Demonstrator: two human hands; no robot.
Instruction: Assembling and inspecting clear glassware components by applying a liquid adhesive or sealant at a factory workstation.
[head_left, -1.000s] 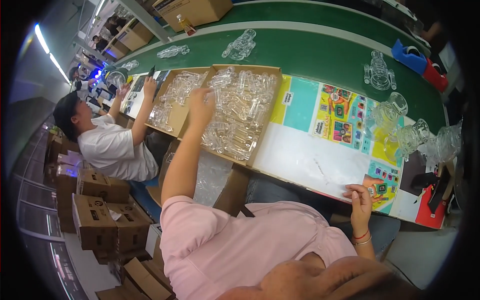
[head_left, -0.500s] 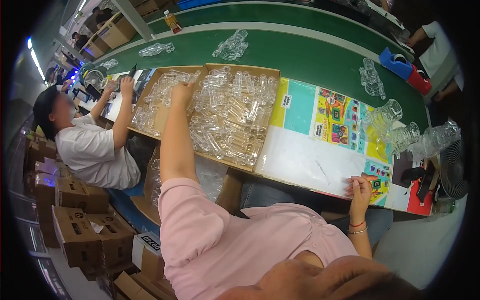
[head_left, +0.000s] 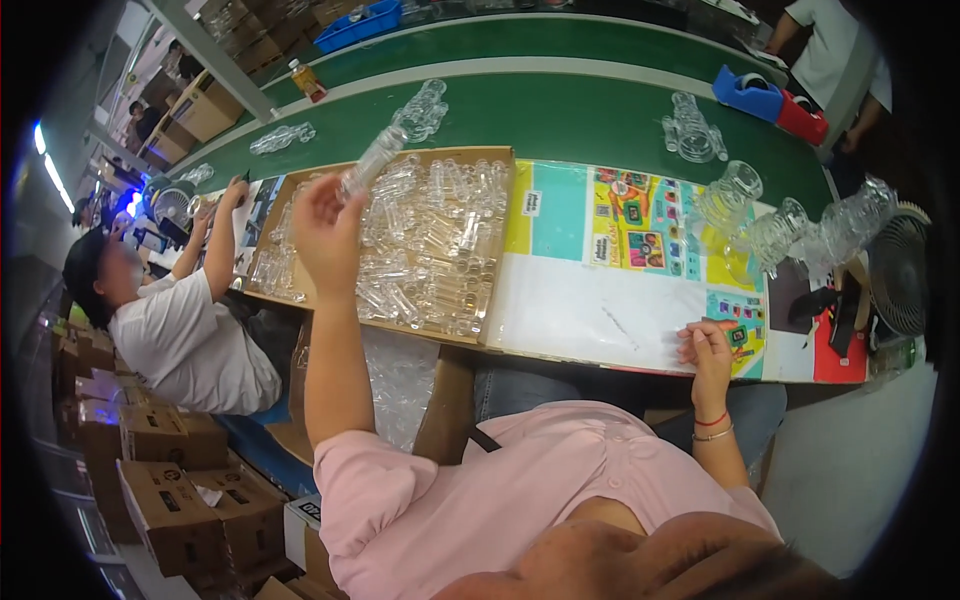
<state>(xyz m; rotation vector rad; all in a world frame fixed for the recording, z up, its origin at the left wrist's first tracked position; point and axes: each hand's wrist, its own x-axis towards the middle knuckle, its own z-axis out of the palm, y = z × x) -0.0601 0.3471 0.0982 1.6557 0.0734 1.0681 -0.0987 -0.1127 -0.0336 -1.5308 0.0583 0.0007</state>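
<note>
My left hand is closed on the lower end of a clear tube, glass or plastic, raised above a shallow cardboard box. The tube tilts up to the right. Many similar clear tubes lie heaped in the box. My right hand rests by the table's near edge with loosely bent fingers apart, holding nothing. It lies beside the colourful printed sheet that covers the tabletop. Farther right stand several clear shaped pieces with flared rims.
More clear pieces lie along the green bench. A blue and red tape dispenser stands at the far right, a black fan at the right edge. A co-worker in white sits at left, near stacked cartons.
My left hand has come up out of the box, now with a clear tube in it. My right hand stays in much the same place. The whole view has shifted slightly.
</note>
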